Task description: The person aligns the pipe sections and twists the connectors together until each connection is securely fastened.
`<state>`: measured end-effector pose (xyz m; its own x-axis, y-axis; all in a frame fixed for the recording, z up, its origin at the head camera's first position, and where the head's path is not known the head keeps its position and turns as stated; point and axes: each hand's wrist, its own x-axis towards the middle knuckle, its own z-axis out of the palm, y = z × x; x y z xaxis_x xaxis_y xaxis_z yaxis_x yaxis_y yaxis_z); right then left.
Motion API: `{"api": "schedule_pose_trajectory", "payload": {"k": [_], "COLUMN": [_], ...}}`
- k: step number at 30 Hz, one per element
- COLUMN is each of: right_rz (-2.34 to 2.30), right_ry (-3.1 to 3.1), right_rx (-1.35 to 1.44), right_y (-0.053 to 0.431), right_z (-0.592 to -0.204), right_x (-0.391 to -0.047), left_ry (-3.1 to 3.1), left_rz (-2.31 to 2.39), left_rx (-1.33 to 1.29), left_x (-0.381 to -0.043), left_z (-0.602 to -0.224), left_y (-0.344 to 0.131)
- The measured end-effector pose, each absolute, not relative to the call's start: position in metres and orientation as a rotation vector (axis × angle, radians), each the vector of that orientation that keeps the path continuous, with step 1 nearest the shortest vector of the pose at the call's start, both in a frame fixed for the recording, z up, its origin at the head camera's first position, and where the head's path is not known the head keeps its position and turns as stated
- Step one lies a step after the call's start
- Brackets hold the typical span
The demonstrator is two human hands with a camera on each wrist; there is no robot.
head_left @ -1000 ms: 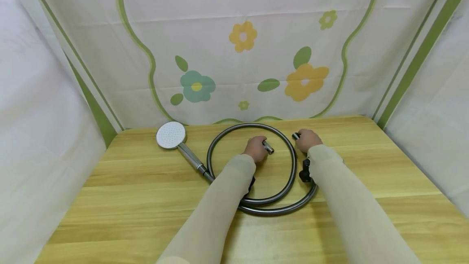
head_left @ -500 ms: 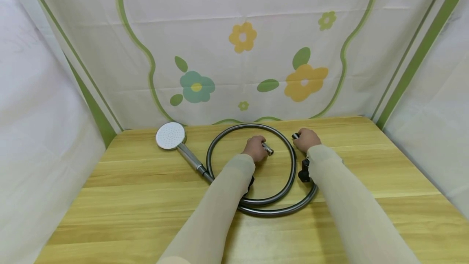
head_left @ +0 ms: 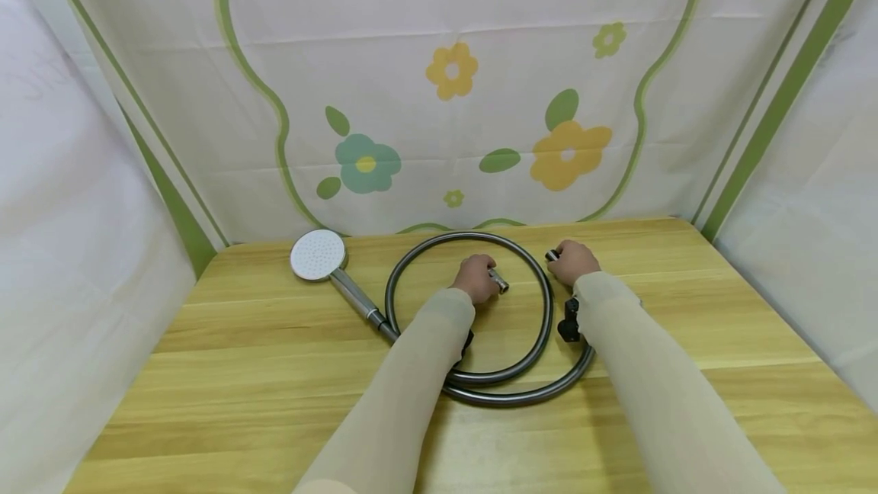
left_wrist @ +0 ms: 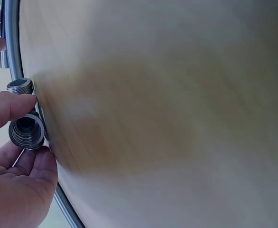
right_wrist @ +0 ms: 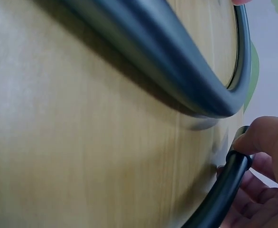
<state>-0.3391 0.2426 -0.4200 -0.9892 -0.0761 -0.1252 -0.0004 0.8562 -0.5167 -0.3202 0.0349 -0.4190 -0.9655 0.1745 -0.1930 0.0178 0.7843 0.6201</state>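
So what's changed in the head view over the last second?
Nothing clear: the whole scene sits slightly further left, likely camera drift. The left hand still holds the metal fitting, the right hand the hose end. Shower head and coiled hose stayed put.

Mostly glossy surfaces.
Silver tubular threaded metal fitting [head_left: 498, 280] shiny; dark-grey metallic-looking looped hose [right_wrist: 158, 52] smooth, glossy; yellow wood-grain tabletop [head_left: 240, 372] smooth, semi-gloss; white flower-printed cloth backdrop [head_left: 411, 2] matt, creased.
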Motion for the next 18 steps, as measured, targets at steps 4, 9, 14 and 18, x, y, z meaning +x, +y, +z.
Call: {"api": "schedule_pose_trajectory", "payload": {"k": [4,9,14,18], "right_rz": [-0.841,-0.902,-0.966,-0.985], "right_ry": [2.89,2.883,2.86,2.86], "right_rx": [-0.054,-0.058,-0.057,-0.064], "right_y": [0.242,0.244,0.247,0.25], "right_z": [-0.419,-0.42,-0.423,-0.425], "right_x": [-0.337,-0.338,-0.34,-0.342], "left_ry": [2.729,2.697,2.637,2.599], "left_rz": [0.985,1.08,1.216,1.288], "left_rx": [0.177,0.178,0.144,0.141], "left_x": [-0.319,-0.318,-0.319,-0.32], "left_z": [-0.417,-0.413,-0.413,-0.414], "left_y": [0.032,0.029,0.026,0.024]}}
